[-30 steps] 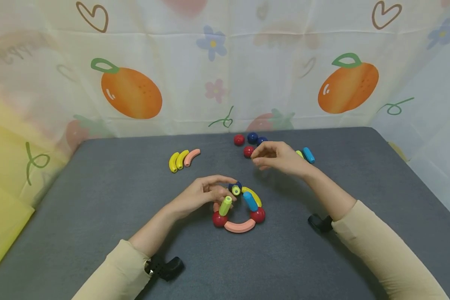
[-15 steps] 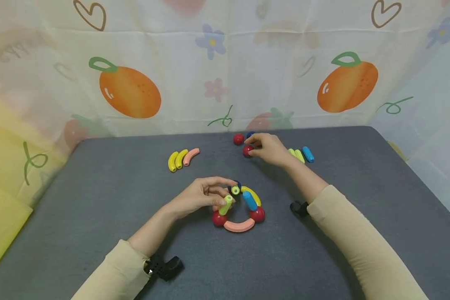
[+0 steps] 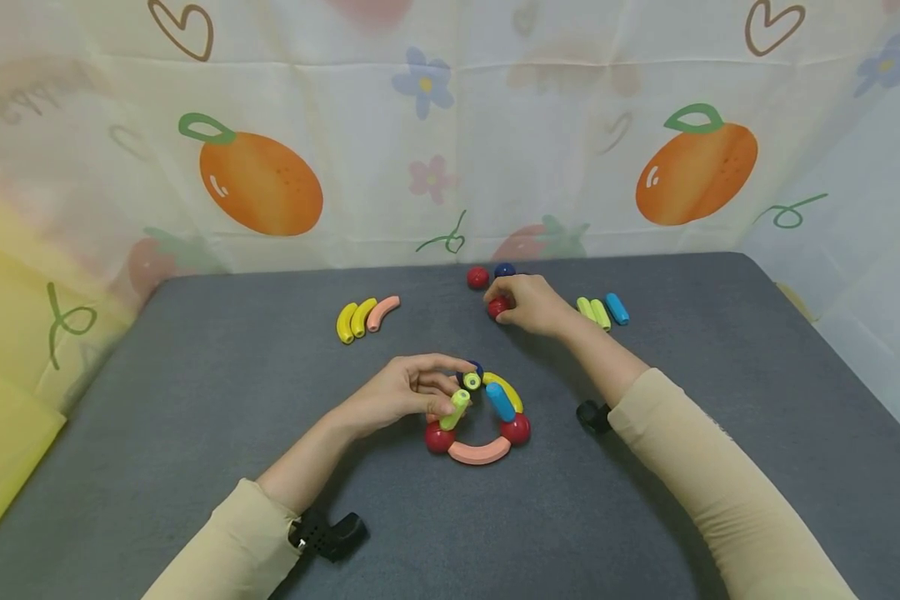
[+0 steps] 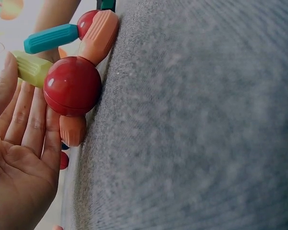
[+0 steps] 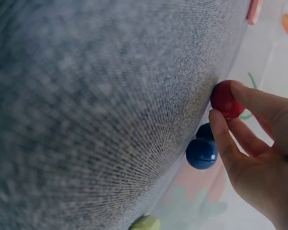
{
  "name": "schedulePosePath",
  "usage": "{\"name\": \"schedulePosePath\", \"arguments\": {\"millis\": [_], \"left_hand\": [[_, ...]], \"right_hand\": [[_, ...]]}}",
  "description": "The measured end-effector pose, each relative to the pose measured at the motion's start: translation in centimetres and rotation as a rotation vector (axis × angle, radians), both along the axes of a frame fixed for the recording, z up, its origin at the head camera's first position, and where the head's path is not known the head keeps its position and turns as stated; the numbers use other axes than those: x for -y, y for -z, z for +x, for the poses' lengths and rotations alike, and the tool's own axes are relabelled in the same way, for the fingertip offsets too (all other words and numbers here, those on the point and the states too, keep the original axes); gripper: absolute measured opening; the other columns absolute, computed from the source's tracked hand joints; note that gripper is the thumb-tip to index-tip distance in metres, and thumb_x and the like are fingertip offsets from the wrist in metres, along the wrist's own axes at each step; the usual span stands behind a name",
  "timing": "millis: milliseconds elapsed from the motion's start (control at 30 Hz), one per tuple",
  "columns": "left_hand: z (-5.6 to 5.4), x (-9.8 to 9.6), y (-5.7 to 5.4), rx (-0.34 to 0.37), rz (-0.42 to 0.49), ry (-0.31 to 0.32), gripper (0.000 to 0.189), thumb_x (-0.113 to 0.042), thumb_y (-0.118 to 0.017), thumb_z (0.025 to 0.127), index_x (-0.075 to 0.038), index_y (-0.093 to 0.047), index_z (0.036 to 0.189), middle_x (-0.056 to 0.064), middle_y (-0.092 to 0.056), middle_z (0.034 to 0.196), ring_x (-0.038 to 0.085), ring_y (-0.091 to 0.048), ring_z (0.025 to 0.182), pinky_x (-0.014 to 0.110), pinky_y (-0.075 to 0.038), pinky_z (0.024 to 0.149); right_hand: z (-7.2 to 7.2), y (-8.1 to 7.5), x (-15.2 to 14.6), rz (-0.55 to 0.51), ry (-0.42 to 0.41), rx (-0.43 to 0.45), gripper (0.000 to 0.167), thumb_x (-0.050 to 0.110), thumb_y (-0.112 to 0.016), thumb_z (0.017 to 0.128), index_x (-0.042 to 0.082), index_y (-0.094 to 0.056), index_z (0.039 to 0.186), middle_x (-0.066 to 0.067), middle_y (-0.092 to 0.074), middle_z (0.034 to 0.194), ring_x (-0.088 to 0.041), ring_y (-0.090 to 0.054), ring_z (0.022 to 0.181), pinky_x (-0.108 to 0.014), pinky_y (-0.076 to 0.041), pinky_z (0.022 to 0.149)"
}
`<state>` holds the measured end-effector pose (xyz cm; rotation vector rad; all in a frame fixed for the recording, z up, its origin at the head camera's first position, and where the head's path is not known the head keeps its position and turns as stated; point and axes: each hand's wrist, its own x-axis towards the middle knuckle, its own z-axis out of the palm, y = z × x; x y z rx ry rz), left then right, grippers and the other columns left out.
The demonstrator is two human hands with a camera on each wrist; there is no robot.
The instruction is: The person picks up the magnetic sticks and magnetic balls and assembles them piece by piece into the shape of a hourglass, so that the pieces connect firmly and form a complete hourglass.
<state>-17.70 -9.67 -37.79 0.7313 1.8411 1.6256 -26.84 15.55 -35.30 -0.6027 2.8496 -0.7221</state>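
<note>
My left hand (image 3: pixel 393 396) reaches beside a ring of magnetic balls and sticks, its fingers fairly straight. Its thumb touches a light-green stick (image 4: pixel 32 69) that stands tilted on a red ball (image 4: pixel 73 86); the index fingertip lies by the dark blue ball (image 3: pixel 478 368) at the back. A blue stick (image 3: pixel 500 402) rises from another red ball (image 3: pixel 516 429), and a salmon curved stick (image 3: pixel 479 452) joins both red balls in front. A yellow curved stick (image 3: pixel 506 390) forms the right side. My right hand (image 3: pixel 536 304) pinches a red ball (image 5: pixel 224 100) between thumb and fingers at the back.
Behind the right hand sit a loose red ball (image 3: pixel 477 277) and blue balls (image 5: pixel 201 153). Two light-green sticks (image 3: pixel 593 312) and a blue stick (image 3: pixel 617 308) lie right. Yellow curved sticks (image 3: pixel 354 320) and a salmon one (image 3: pixel 383 313) lie back left. A curtain hangs behind the table.
My right hand has moved left to the loose balls and taken hold of the front red one, shifting it slightly. My left thumb has come onto the light-green stick, which leans more rightward.
</note>
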Motion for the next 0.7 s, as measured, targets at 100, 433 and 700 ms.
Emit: {"name": "schedulePosePath", "arguments": {"millis": [100, 433, 700], "left_hand": [[0.0, 0.0, 0.0, -0.004, 0.002, 0.002, 0.054, -0.017, -0.072, 0.090, -0.006, -0.054, 0.139, -0.007, -0.074, 0.096, 0.010, -0.059, 0.069, 0.024, -0.050, 0.065], [0.0, -0.2, -0.1, -0.007, -0.018, -0.008, 0.055, -0.018, -0.075, 0.088, -0.007, -0.055, 0.138, -0.006, -0.073, 0.097, 0.009, -0.061, 0.071, 0.024, -0.051, 0.066], [-0.1, -0.3, 0.0, -0.018, -0.042, -0.024, 0.052, -0.016, -0.074, 0.088, -0.009, -0.057, 0.137, -0.005, -0.073, 0.097, 0.009, -0.063, 0.072, 0.024, -0.052, 0.066]], "right_hand": [[0.0, 0.0, -0.1, -0.007, 0.002, -0.010, 0.031, 0.012, -0.070, 0.092, 0.008, -0.066, 0.123, -0.011, -0.067, 0.123, -0.026, -0.061, 0.103, -0.038, -0.053, 0.085], [1.5, -1.6, -1.2, -0.223, -0.012, 0.059, 0.035, 0.021, -0.073, 0.090, 0.012, -0.065, 0.123, -0.007, -0.068, 0.124, -0.027, -0.063, 0.117, -0.046, -0.053, 0.099], [4.1, -3.6, -2.1, -0.532, -0.174, 0.284, 0.035, 0.012, -0.075, 0.086, 0.008, -0.064, 0.119, -0.009, -0.067, 0.118, -0.021, -0.064, 0.109, -0.035, -0.059, 0.088]]}}
